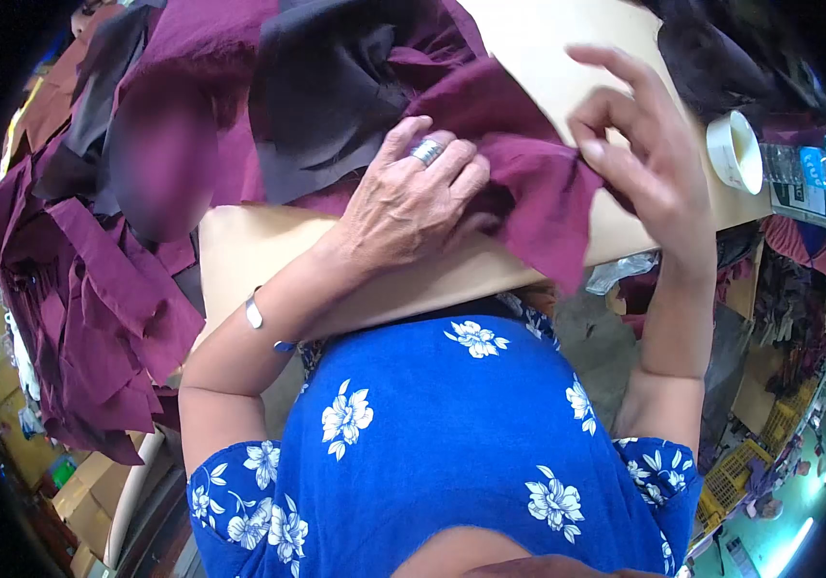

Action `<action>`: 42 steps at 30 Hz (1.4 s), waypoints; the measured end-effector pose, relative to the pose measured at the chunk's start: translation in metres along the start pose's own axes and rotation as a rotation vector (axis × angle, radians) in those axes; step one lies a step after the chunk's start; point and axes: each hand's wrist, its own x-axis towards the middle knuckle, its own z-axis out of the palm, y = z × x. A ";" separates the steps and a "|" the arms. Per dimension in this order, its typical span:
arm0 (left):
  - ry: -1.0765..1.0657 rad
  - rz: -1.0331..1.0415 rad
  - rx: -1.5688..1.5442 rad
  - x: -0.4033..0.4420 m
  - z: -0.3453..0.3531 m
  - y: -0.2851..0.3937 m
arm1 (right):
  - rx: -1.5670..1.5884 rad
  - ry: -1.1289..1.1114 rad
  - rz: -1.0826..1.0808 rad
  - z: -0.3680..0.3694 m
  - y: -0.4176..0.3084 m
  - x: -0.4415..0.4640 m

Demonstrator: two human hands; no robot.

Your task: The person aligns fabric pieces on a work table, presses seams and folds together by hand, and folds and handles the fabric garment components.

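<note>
A maroon fabric piece (pixel 538 197) lies across the front edge of the pale table and hangs partly over it. My left hand (pixel 418 197), with a ring and a cuff bracelet, is curled closed on this piece; its fingertips are hidden beneath the hand. At the piece's right edge, my right hand (pixel 634 144) pinches the cloth between thumb and a bent finger, while other fingers stretch away. A dark grey fabric piece (pixel 321 106) rests just beyond my left hand, over more maroon cloth (pixel 201 43).
Maroon strips (pixel 109 279) drape off the table's left side. On the right are a white tape roll (pixel 735 154), a clear plastic bottle (pixel 798 166) and dark cloth (pixel 721 63). The pale tabletop (pixel 548 39) shows between them. Yellow crates (pixel 735 477) stand on the floor.
</note>
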 end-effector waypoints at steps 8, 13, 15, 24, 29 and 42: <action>0.158 -0.536 -2.098 -0.014 -0.025 -0.038 | 0.685 0.060 0.108 0.004 0.014 0.066; 0.369 -0.794 -2.210 -0.017 -0.009 -0.035 | 0.575 0.047 0.108 0.020 0.048 0.068; 0.378 -0.900 -2.176 -0.018 -0.012 -0.035 | 0.651 0.121 0.138 0.031 0.050 0.065; 0.486 -0.622 -2.357 -0.018 -0.031 -0.037 | 0.427 0.288 -0.041 0.042 0.064 0.061; 0.437 -0.842 -1.795 -0.016 -0.045 -0.035 | 0.447 0.300 -0.070 0.043 0.059 0.058; 0.553 -0.807 -1.899 -0.004 -0.033 -0.032 | 0.403 0.279 -0.144 0.043 0.058 0.050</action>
